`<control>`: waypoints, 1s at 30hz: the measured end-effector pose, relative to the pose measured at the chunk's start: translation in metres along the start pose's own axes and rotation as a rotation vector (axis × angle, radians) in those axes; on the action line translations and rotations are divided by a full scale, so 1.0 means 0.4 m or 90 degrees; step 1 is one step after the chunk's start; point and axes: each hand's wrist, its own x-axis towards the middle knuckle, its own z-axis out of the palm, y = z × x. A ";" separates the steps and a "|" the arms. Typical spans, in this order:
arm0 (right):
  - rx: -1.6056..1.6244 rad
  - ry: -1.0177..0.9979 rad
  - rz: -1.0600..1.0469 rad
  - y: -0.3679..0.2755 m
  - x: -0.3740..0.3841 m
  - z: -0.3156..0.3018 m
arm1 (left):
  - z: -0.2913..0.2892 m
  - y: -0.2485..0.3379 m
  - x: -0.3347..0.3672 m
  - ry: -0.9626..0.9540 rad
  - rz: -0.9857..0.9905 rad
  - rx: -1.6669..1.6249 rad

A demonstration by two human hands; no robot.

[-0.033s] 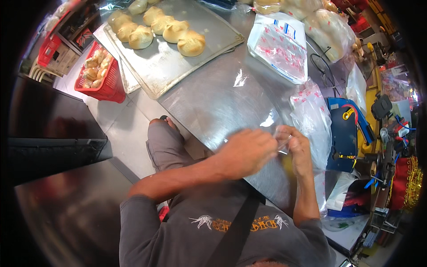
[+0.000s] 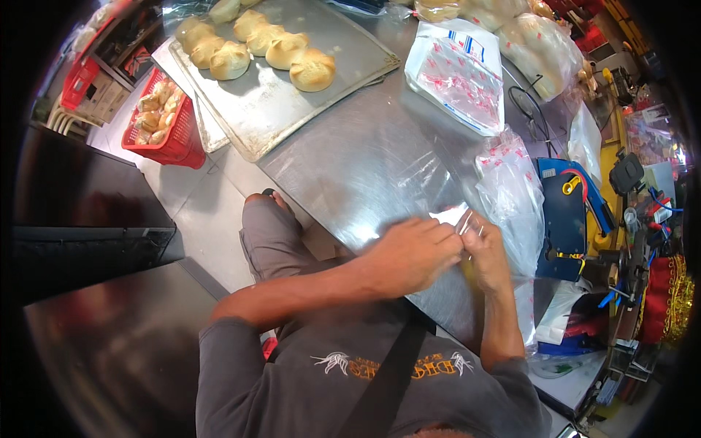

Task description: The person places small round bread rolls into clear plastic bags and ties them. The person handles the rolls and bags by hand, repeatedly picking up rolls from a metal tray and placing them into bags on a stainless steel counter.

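Observation:
Both my hands meet over the near right part of the steel table. My left hand (image 2: 418, 252) is closed, knuckles up, with its fingertips against a crumpled clear plastic bag (image 2: 469, 225). My right hand (image 2: 489, 254) pinches the same bag between thumb and fingers. Glare and my fingers hide most of the bag, and its contents, if any, cannot be made out. Just right of my right hand lies a heap of clear plastic bags (image 2: 509, 186) with red print.
A baking tray (image 2: 292, 120) with rows of bread rolls (image 2: 312, 71) covers the far left of the table (image 2: 350, 160). A white pack of printed bags (image 2: 456, 80) lies behind my hands. A blue bag sealer (image 2: 562, 212) stands right. A red basket (image 2: 171, 142) of wrapped buns sits left.
My left hand has dropped slightly and turned at the fingertips. The clear plastic bag has shifted between my hands and shows a brighter, more raised edge.

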 end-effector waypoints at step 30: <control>0.250 0.116 -0.129 0.002 0.172 0.000 | -0.020 -0.056 0.128 0.004 0.038 0.239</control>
